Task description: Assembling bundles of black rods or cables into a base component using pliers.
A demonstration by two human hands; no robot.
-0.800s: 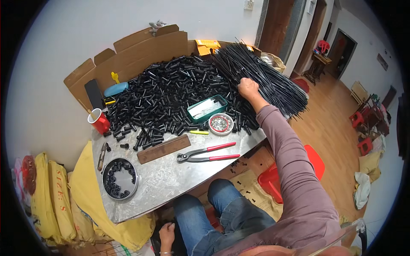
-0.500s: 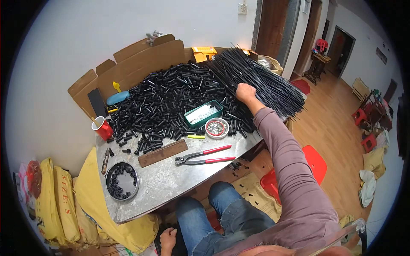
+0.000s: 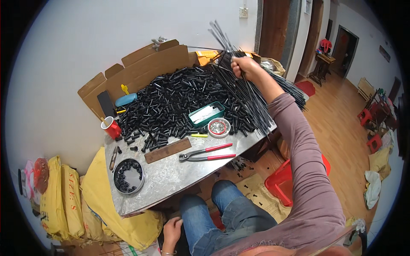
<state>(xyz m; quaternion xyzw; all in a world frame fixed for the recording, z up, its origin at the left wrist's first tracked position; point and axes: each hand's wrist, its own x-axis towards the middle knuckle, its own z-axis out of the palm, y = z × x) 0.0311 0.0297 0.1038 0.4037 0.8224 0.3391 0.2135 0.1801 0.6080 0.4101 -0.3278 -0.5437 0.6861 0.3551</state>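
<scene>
My right hand is raised over the far right of the table, closed around a bunch of thin dark rods. Their upper ends fan out above the fist, and their lower lengths run down over the pile. Under it lies the larger heap of dark rods. To the left spreads a big heap of short black tubular pieces with flared ends. Down beside my left thigh, my left hand rests with loosely bent fingers and no visible object in it; its fingertips are partly hidden.
On the metal table are red-handled pincers, a wooden bar, a round tin of black pieces, a green tray, a small white dish and a red cup. Cardboard stands behind; a red stool sits right.
My right hand has lifted up and away from the rod heap, bringing a bunch of rods with it. Loosened rods now slant down toward the table's right edge. My left hand has shifted slightly up.
</scene>
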